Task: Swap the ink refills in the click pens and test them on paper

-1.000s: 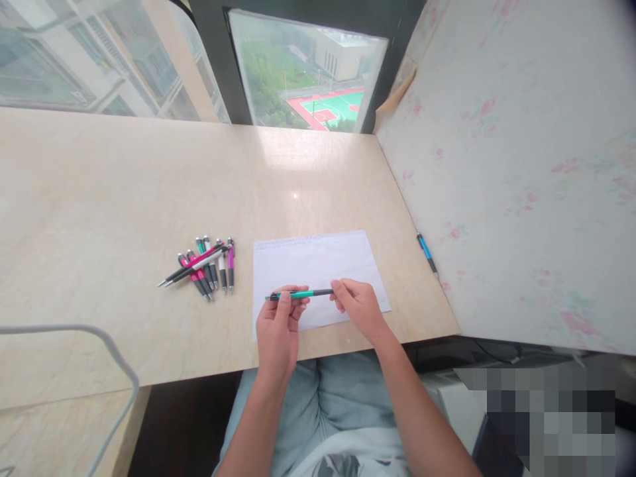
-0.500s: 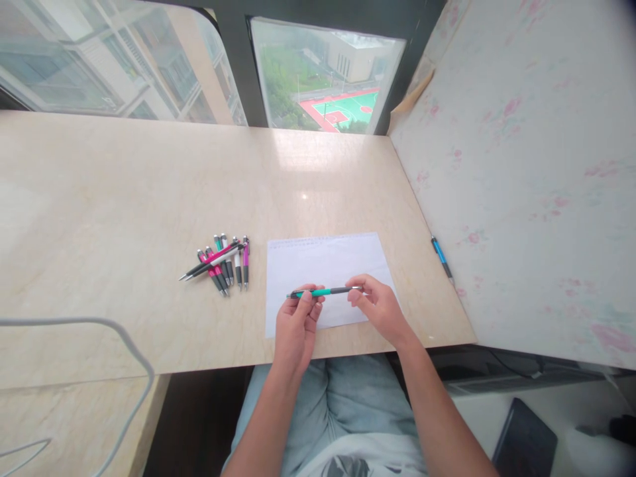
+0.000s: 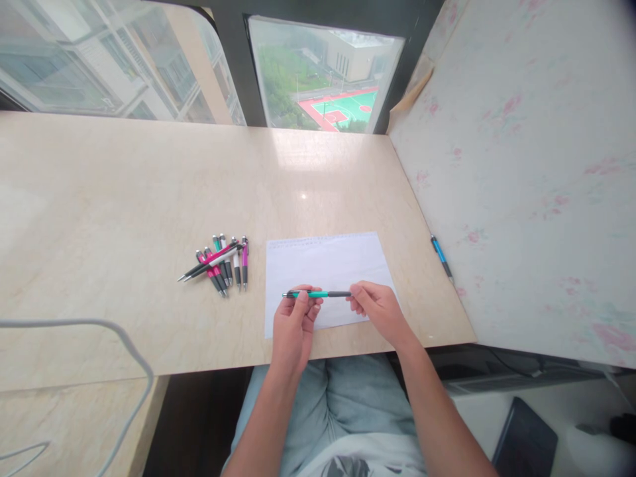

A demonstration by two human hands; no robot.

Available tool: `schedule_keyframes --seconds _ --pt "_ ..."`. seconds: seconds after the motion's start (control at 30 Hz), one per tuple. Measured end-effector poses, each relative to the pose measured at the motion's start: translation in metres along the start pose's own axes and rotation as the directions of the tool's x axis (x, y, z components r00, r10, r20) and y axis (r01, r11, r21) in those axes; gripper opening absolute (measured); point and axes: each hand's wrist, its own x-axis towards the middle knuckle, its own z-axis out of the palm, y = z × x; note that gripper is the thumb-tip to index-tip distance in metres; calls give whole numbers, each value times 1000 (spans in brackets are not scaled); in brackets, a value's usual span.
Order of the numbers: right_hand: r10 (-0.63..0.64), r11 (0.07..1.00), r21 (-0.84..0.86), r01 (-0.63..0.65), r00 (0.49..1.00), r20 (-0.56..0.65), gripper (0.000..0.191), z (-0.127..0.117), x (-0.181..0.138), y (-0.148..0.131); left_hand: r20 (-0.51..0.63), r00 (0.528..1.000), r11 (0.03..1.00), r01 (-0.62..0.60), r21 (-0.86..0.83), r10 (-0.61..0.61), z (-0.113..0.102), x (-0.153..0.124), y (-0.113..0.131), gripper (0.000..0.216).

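Note:
Both my hands hold one teal and dark grey pen (image 3: 320, 294) level over a white sheet of paper (image 3: 322, 265) near the table's front edge. My left hand (image 3: 294, 326) pinches the teal end with closed fingers. My right hand (image 3: 378, 310) pinches the dark grey end, fingers also closed. To the left of the sheet lies a heap of several pens (image 3: 218, 260) in pink, green, white and black.
The beige marble table (image 3: 149, 192) runs to a window at the back. A floral wall panel (image 3: 521, 165) bounds the right side, with a blue pen (image 3: 441, 257) lying at its foot. A grey cable (image 3: 99, 331) loops over the table's front left.
The pen has tipped from a slight slant to level, and my right hand has slid a little left along it. The head view has steadied after shifting between the first two frames.

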Motion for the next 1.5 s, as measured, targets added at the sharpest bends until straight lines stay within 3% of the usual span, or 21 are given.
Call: schedule_keyframes --seconds 0.1,0.27,0.43,0.57,0.7,0.8,0.87,1.0,1.2,1.33,1.4,1.5 --pt "-17 998 -65 16 1000 -18 40 0 0 -5 -5 1000 1000 3 23 -3 1 -1 0 22" --pt "-74 996 -60 71 996 -43 20 1 -2 -6 -9 1000 999 -4 48 4 0 -1 -1 20" --pt "-45 999 -15 45 998 -38 28 3 -2 1 -21 1000 999 -7 45 8 0 -1 -1 21" --pt "-19 996 -84 17 1000 -19 43 3 -1 1 -21 1000 999 -6 51 7 0 -1 -1 23" --pt "-81 995 -69 78 996 -45 22 3 -1 -1 -24 1000 999 -6 40 7 -1 0 -1 24" --pt "-82 995 -57 80 996 -45 30 3 -2 -2 -29 1000 999 -7 35 8 -1 0 0 24" --pt "-70 995 -76 67 997 -30 25 3 -2 -4 -23 1000 999 -2 38 3 0 -1 0 23" --pt "-67 989 -137 61 997 -41 44 2 -2 -8 -21 1000 999 5 52 -4 2 -2 -1 23" --pt "-123 987 -109 115 990 -71 16 2 -1 -6 -27 1000 999 -1 50 2 0 -1 0 23" --pt "-99 993 -65 95 993 -63 28 2 -1 -5 -33 999 999 1 50 1 1 -2 0 23" --pt "-67 995 -70 66 998 -17 24 2 -1 -5 -30 1000 999 2 55 -1 2 -2 0 23" --pt "-39 993 -112 38 999 -4 40 2 0 -5 -22 1000 998 7 62 -5 2 -3 1 23"
